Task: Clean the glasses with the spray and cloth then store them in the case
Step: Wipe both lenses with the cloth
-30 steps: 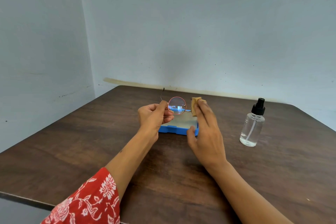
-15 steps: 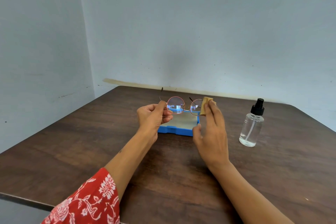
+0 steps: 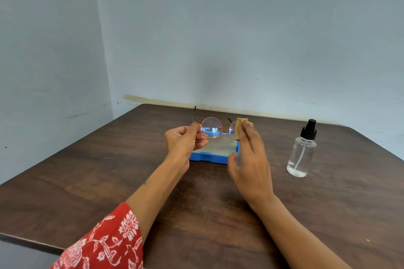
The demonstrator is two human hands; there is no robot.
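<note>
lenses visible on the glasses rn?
2. Left lens is fully exposed beside the left hand; right lens is mostly hidden behind the cloth held by the right hand.

The cloth (image 3: 240, 126) hides most of the glasses' (image 3: 211, 127) right lens
</note>
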